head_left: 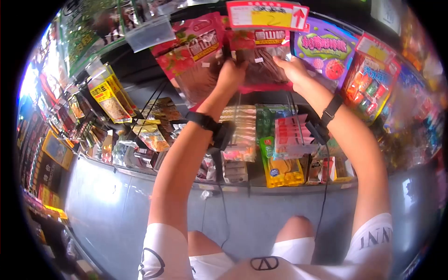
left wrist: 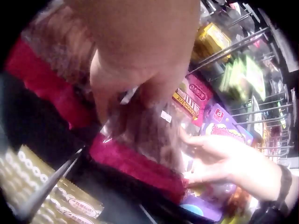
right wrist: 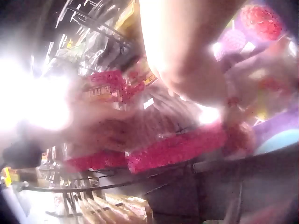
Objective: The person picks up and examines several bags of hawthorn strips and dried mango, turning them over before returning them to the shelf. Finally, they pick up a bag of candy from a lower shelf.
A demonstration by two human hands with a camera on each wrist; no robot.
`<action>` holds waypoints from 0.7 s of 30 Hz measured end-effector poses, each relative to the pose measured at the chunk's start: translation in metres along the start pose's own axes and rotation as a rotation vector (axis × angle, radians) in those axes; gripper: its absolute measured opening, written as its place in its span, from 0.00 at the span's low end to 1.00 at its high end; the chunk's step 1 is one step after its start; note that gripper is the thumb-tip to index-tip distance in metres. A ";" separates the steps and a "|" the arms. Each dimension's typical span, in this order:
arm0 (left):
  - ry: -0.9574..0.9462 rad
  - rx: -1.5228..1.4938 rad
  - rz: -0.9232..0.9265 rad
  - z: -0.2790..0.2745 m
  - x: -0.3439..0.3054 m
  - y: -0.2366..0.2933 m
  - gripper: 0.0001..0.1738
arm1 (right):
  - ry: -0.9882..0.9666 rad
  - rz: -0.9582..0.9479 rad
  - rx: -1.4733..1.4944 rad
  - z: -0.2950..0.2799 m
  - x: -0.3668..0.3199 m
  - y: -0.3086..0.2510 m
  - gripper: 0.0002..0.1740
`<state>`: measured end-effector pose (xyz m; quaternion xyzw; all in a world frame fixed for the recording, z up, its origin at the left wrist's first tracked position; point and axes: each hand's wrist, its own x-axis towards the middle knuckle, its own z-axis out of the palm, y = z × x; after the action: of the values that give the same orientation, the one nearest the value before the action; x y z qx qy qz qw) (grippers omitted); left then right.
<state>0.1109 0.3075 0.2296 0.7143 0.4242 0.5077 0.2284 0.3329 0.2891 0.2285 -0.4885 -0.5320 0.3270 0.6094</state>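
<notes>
A red snack bag (head_left: 263,72) with a clear window showing dark brown strips hangs at the top centre, below a price tag. My left hand (head_left: 231,74) grips its left edge, and its thumb and fingers close on the plastic in the left wrist view. On the opposite edge, my right hand (head_left: 294,71) pinches the bag, thumb towards the front. A small white sticker (left wrist: 166,116) sits on the window. Just left of my left hand hangs a matching red bag (head_left: 196,51). A purple candy bag (head_left: 324,49) hangs right beside my right hand.
A red-and-white price tag (head_left: 267,15) overlaps the bag's top. Metal display hooks (head_left: 149,105) stick out among yellow packets (head_left: 109,93) on the left. Lower down, a shelf carries a yellow-and-green packet (head_left: 282,170) and several others. Grey floor (head_left: 261,205) lies below.
</notes>
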 end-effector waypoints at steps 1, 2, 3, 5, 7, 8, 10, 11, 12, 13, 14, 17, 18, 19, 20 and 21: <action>-0.011 -0.004 -0.018 -0.001 0.004 -0.001 0.25 | -0.012 -0.016 0.025 0.001 0.006 0.003 0.25; -0.025 -0.009 -0.034 -0.001 0.006 -0.003 0.25 | -0.007 -0.002 0.026 0.000 0.013 0.007 0.22; 0.018 0.001 -0.021 -0.002 0.006 -0.006 0.25 | 0.000 0.013 0.025 -0.001 0.018 0.007 0.19; -0.011 -0.011 0.133 -0.005 0.006 -0.023 0.24 | 0.041 0.038 -0.062 0.005 0.002 -0.018 0.18; -0.002 -0.055 0.179 -0.008 0.002 -0.023 0.23 | 0.122 0.034 -0.137 0.008 0.002 -0.023 0.22; 0.023 -0.093 0.146 -0.008 -0.001 -0.023 0.22 | 0.164 0.032 -0.173 0.009 0.003 -0.026 0.25; 0.046 -0.143 0.130 -0.019 -0.018 -0.011 0.20 | 0.150 0.037 -0.236 0.009 0.009 -0.027 0.28; 0.043 -0.157 0.147 -0.027 -0.030 0.001 0.18 | 0.143 0.041 -0.268 0.010 0.012 -0.026 0.30; 0.039 -0.171 0.164 -0.036 -0.045 0.019 0.16 | 0.206 0.030 -0.301 0.013 0.015 -0.025 0.29; 0.087 -0.196 0.207 -0.046 -0.062 0.038 0.14 | 0.269 0.018 -0.335 0.017 0.017 -0.024 0.29; 0.134 -0.222 0.251 -0.057 -0.082 0.059 0.12 | 0.333 0.006 -0.369 0.020 0.017 -0.024 0.28; 0.383 -0.044 0.510 -0.081 -0.114 0.085 0.11 | 0.314 -0.028 -0.198 0.015 0.051 0.011 0.31; 0.477 0.083 0.569 -0.089 -0.117 0.079 0.13 | 0.291 -0.039 -0.148 0.013 0.064 0.023 0.31; 0.582 0.211 0.617 -0.098 -0.120 0.073 0.14 | 0.310 -0.033 -0.213 0.014 0.064 0.020 0.30; 0.628 0.229 0.553 -0.102 -0.122 0.065 0.16 | 0.261 0.026 -0.154 0.015 0.064 0.017 0.30; 0.652 0.220 0.503 -0.104 -0.121 0.055 0.19 | 0.213 0.084 -0.095 0.016 0.061 0.010 0.29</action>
<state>0.0207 0.1661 0.2468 0.6178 0.3383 0.6985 -0.1265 0.3318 0.3522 0.2382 -0.5704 -0.4583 0.2730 0.6245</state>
